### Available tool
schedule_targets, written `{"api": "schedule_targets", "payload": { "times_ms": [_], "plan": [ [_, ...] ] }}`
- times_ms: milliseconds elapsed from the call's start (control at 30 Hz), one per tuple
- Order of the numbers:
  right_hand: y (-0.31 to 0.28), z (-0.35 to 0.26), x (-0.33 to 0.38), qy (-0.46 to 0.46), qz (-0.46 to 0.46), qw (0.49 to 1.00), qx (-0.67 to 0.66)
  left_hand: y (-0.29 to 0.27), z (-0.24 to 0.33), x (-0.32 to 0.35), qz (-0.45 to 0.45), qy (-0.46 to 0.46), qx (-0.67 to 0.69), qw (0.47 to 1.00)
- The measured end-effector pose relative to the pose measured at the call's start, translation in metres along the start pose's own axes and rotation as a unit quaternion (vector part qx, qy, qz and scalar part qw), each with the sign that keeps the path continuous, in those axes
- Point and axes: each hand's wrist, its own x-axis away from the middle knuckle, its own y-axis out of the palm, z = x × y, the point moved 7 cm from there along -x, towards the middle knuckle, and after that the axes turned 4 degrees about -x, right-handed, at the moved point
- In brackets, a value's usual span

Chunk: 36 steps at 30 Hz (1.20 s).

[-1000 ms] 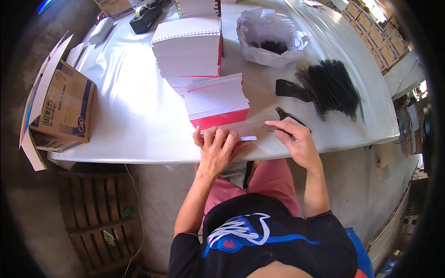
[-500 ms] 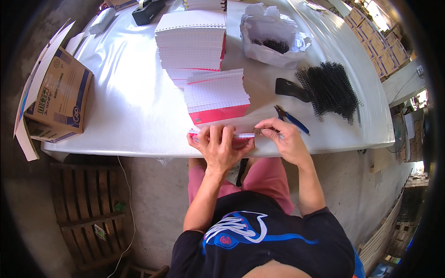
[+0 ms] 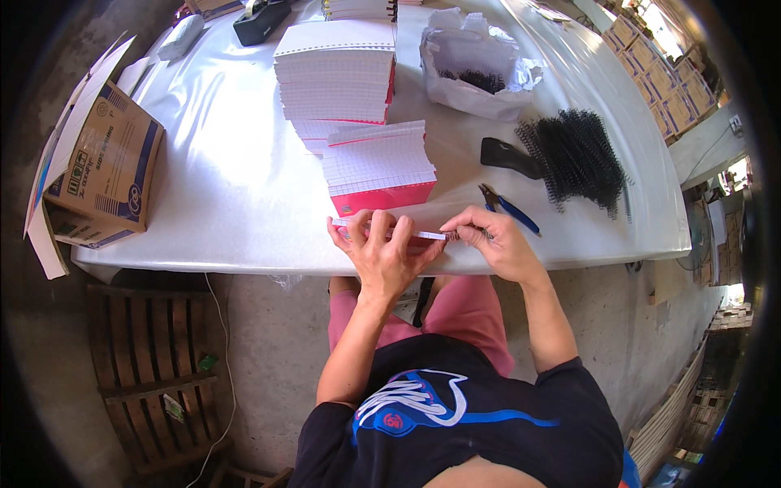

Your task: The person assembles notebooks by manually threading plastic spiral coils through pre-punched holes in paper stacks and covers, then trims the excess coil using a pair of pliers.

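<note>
Near the table's front edge, my left hand grips a thin notebook with a red cover and white page edges, fingers over its top. At the notebook's right end, my right hand pinches a dark spiral binding coil, its tip against the edge of the pages. Most of the coil is hidden by my fingers. Just beyond lies a stack of red-covered notebooks with gridded pages. Blue-handled pliers rest on the table past my right hand.
A pile of black coils lies right, beside a black curved object. A white bag holds more coils. Taller punched page stacks stand behind. A cardboard box sits left, a tape dispenser at the back.
My right hand has shifted slightly left, bringing the coil against the notebook's end. The notebook has tilted a little in my left hand.
</note>
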Motion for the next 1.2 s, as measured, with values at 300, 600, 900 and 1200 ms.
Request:
{"api": "schedule_targets", "payload": {
  "times_ms": [300, 600, 900, 1200],
  "plan": [
    [0.001, -0.027, 0.012, -0.022, 0.068, 0.986, 0.151, -0.004, -0.007, 0.001, -0.024, -0.012, 0.019, 0.999],
    [-0.003, -0.008, 0.014, -0.015, 0.035, 0.992, 0.118, -0.009, -0.006, 0.003, -0.014, 0.002, 0.061, 0.998],
    [0.013, -0.025, 0.012, -0.084, 0.091, 0.964, 0.235, -0.002, -0.009, 0.005, -0.023, -0.007, 0.074, 0.997],
    [0.007, -0.012, 0.012, -0.046, 0.110, 0.986, 0.116, -0.003, -0.009, 0.002, -0.016, 0.010, 0.070, 0.997]
  ]
}}
